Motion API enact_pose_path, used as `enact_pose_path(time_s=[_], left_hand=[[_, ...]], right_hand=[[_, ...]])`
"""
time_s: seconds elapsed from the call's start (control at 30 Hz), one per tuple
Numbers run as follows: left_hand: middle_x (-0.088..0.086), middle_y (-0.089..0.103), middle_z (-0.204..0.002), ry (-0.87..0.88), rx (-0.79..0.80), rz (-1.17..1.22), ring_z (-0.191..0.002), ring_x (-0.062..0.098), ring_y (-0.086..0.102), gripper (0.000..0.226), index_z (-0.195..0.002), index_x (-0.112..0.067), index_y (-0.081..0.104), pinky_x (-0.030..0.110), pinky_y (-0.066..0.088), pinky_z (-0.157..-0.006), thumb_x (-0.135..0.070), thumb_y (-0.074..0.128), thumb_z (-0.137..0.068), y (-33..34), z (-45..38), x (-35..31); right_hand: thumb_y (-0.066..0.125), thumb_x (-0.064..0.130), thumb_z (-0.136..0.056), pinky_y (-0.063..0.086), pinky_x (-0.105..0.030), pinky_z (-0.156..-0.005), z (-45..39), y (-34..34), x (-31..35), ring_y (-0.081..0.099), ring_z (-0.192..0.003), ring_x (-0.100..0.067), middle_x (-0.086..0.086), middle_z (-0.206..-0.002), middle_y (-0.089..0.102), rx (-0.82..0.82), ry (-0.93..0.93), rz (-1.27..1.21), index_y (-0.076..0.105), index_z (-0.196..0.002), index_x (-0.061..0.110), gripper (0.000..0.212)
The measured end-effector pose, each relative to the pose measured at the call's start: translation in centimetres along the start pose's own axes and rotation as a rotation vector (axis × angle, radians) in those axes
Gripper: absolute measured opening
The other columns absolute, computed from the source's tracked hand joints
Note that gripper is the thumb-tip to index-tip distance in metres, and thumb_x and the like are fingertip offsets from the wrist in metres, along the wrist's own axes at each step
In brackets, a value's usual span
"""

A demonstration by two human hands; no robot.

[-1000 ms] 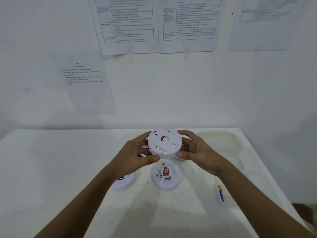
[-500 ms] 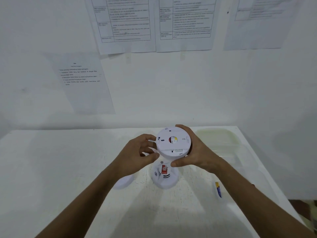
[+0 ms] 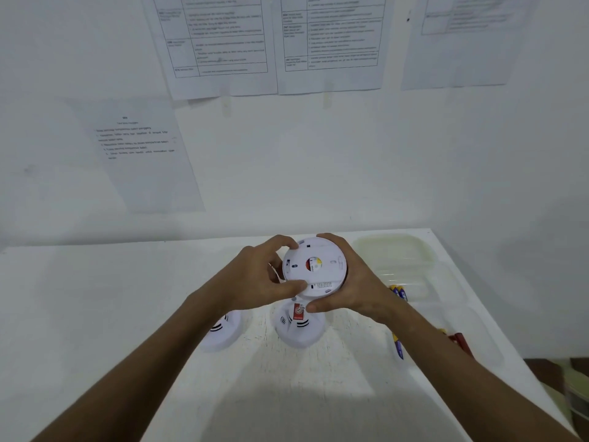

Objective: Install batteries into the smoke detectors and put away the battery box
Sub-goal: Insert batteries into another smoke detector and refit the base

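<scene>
Wall sheets: print unreadable, blurred.

The detector is smooth white plastic; the box translucent plastic; the table matt white; wall sheets paper.

White table, two smoke detectors, loose battery, clear battery box

Dim, bluish, soft light; wide-angle bending and blur at edges.
</scene>
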State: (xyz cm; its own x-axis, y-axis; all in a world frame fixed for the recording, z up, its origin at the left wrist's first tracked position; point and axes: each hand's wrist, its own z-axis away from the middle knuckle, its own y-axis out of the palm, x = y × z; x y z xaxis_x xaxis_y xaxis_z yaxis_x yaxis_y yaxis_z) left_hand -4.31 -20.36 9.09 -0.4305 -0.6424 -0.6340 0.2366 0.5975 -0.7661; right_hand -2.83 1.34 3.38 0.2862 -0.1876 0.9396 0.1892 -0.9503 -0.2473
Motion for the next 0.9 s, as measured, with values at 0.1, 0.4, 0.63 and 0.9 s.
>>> enact_pose_path(time_s=[0.1,0.4,0.63,0.9], left_hand=[[-0.006,0.07,-0.069,-0.008,-0.025,0.033,-0.06,0.006,0.062,0.051,-0.108,-0.033,0.05,0.015,0.048,-0.057,-0.043,0.081,-0.07,0.6,-0.2,-0.1],[-0.011,0.068,-0.069,-0.046,-0.099,0.022,-0.061,0.0,0.063,0.051,-0.097,-0.03,0.049,0.013,0.047,-0.053,-0.046,0.084,-0.065,1.9,-0.6,-0.4],[-0.02,0.06,-0.103,0.001,-0.093,0.004,-0.091,0.002,0.06,0.061,-0.112,-0.032,0.063,0.014,0.048,-0.074,-0.05,0.087,-0.06,1.4,-0.1,0.3],[-0.008,0.056,-0.101,0.01,-0.104,-0.066,-0.093,0.004,0.054,0.064,-0.094,-0.02,0.068,0.022,0.05,-0.075,-0.061,0.078,-0.046,2.5,0.7,1.9]], right_hand=[[0.092,-0.004,-0.054,0.053,-0.037,-0.097,0.1,0.2,-0.4,0.055,-0.122,-0.019,-0.005,-0.132,0.055,-0.022,-0.015,0.028,0.045,-0.135,0.015,0.096],[0.088,0.007,-0.056,0.054,-0.028,-0.094,-0.2,0.4,-0.8,0.058,-0.117,-0.014,0.002,-0.127,0.059,-0.065,-0.064,0.042,0.047,-0.131,0.023,0.087],[0.091,0.007,-0.056,0.05,-0.02,-0.093,-0.2,0.3,-1.6,0.056,-0.119,-0.009,0.008,-0.128,0.058,-0.023,-0.043,0.059,0.047,-0.13,0.027,0.088],[0.091,0.02,-0.05,0.047,-0.014,-0.094,0.1,2.4,-2.8,0.058,-0.115,-0.005,0.005,-0.126,0.06,0.004,-0.03,0.062,0.049,-0.127,0.025,0.088]])
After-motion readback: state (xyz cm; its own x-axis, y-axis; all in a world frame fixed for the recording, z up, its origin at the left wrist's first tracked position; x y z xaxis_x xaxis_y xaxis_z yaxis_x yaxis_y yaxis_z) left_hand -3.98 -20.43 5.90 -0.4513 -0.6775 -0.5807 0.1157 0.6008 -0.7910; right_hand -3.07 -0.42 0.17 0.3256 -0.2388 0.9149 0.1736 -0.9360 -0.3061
